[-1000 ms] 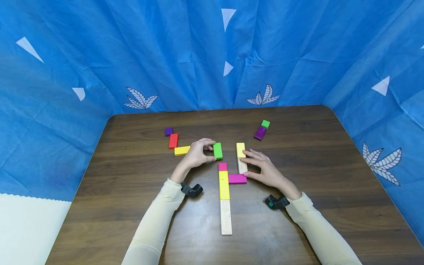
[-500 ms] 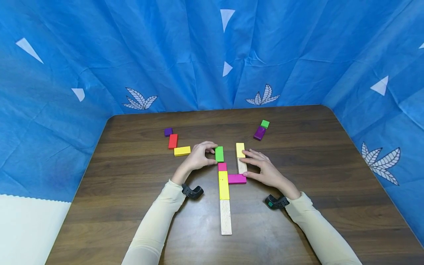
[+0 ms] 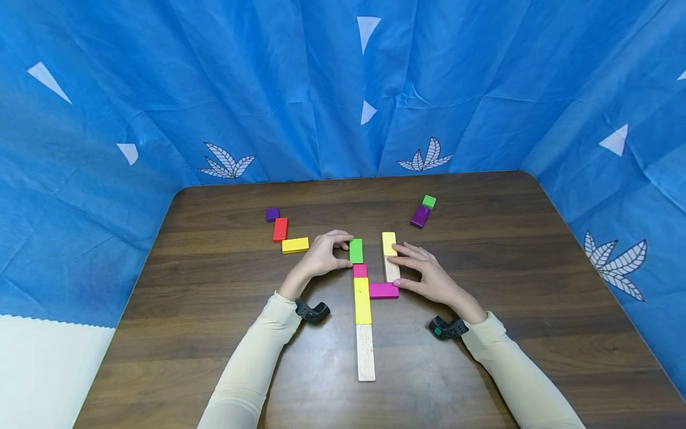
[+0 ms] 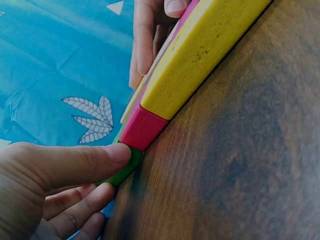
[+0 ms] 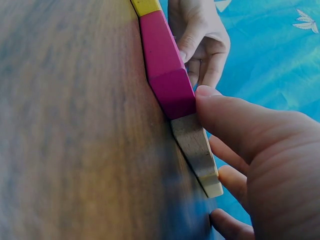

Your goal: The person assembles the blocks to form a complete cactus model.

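Green blocks (image 3: pixel 356 251): two, one pinched; yellow blocks (image 3: pixel 362 301): three.

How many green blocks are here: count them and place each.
2: the larger green block, held by the left hand; the smaller green block, farther back to the right, beside a purple block. Others might be hidden.

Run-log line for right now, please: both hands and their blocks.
left hand: holds green rectangular block | right hand: touches magenta rectangular block, short pale wooden block | green rectangular block: just beyond short pink block
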{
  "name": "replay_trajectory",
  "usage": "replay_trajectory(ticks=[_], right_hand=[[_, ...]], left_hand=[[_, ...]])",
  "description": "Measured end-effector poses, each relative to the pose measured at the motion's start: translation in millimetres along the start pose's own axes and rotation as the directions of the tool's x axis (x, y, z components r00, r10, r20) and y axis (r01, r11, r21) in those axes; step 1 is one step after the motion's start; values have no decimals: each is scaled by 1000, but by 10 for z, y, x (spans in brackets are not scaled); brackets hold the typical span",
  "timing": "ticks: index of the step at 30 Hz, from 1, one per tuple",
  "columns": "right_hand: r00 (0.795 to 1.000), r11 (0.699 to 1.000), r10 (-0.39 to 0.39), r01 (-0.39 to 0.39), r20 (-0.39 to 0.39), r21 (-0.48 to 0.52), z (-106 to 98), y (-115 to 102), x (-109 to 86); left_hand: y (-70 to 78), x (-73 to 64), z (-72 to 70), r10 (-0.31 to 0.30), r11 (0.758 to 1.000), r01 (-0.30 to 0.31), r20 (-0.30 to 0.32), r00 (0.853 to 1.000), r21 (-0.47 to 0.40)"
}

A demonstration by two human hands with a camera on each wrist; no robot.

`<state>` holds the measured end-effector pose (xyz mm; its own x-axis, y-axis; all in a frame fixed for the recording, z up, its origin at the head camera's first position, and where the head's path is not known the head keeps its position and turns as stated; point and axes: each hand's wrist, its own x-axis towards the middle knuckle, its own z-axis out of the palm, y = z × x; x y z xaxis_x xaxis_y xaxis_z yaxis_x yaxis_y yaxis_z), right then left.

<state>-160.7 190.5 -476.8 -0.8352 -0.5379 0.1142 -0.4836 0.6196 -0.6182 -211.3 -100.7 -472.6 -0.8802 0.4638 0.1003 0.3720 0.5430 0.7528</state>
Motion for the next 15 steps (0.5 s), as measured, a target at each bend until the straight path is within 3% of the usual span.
replay_trajectory(ticks=[15], right_hand=[[1000, 1000, 5, -5, 6, -1, -5, 0, -3]], left_hand=[[4, -6, -9, 22, 1000, -22, 17, 1000, 5]])
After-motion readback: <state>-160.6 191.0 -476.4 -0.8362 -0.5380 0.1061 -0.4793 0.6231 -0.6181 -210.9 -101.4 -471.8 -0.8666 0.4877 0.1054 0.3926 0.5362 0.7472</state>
